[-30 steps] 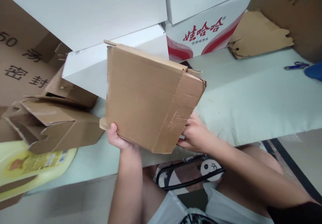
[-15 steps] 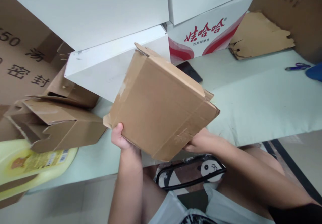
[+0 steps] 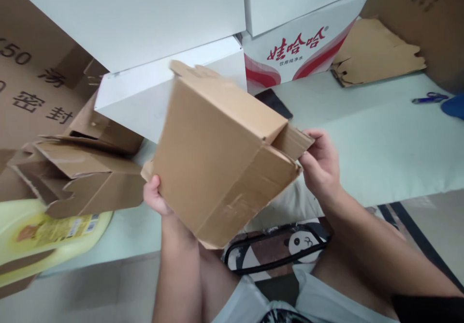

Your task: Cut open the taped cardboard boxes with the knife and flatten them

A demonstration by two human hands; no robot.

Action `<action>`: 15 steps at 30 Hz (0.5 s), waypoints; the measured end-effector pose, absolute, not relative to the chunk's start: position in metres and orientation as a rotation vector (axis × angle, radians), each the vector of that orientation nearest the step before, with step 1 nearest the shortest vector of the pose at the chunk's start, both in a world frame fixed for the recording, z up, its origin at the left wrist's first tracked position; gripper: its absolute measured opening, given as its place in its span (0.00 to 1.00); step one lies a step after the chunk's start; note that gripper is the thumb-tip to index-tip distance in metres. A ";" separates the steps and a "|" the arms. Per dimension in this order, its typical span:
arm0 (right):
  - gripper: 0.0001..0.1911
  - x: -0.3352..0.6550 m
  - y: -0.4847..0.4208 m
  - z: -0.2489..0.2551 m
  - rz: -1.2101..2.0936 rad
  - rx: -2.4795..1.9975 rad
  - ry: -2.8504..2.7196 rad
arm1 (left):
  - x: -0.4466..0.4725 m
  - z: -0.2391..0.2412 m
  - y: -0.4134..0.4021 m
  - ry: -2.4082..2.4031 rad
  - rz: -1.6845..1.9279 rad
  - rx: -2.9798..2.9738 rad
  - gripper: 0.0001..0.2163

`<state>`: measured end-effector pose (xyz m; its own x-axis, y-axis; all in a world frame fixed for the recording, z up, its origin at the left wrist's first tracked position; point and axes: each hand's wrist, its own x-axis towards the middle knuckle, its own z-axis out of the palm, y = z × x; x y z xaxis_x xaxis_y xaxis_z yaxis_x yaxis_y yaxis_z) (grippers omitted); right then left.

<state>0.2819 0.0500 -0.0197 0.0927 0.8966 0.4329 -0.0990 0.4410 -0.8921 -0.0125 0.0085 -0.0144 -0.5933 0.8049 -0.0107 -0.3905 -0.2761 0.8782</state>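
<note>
Your left hand [image 3: 157,201] clasping a brown cardboard box [image 3: 210,154], right hand [image 3: 325,166] pinching its flap [image 3: 294,140], long white carton [image 3: 134,106], flat black slab [image 3: 274,103] behind.

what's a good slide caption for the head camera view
The left hand holds a brown cardboard box at its edge while the right hand pinches a flap at one end.

- Pale-green tabletop [image 3: 384,144], under most of the things.
- Wahaha water carton [image 3: 299,54], white with red lettering, beside a low white box [image 3: 134,108].
- Flat black rectangular object [image 3: 272,103] near that carton.
- Flattened cardboard [image 3: 377,54] at right.
- Purple scissors-like tool [image 3: 430,98], close to a blue object [image 3: 455,108] cut by the picture's edge.
- Open cardboard box [image 3: 105,190] at left, just beside a pale-yellow jug [image 3: 54,233] with a printed label.
</note>
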 end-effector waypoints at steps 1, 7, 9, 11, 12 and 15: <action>0.15 0.283 0.052 -0.020 0.892 -0.820 -1.293 | -0.012 -0.014 0.009 1.177 1.942 0.547 0.17; 0.32 0.302 0.062 -0.010 1.181 -1.036 -1.295 | -0.009 -0.004 0.007 1.176 1.858 0.529 0.22; 0.39 0.308 0.066 -0.010 1.357 -1.097 -1.343 | -0.008 -0.001 0.002 1.212 1.812 0.535 0.22; 0.46 0.311 0.068 -0.014 1.477 -1.114 -1.506 | -0.007 -0.001 -0.003 1.253 1.740 0.526 0.22; 0.50 0.311 0.068 -0.016 1.513 -1.099 -1.586 | -0.007 -0.001 -0.005 1.266 1.694 0.518 0.22; 0.55 0.307 0.066 -0.020 1.552 -1.069 -1.701 | -0.007 -0.002 -0.011 1.252 1.606 0.495 0.23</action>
<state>0.3071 0.0656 -0.0199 -0.5000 0.8614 -0.0897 0.1678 -0.0052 -0.9858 -0.0069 -0.0107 -0.0023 -0.4171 0.8750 -0.2455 -0.4515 0.0350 0.8916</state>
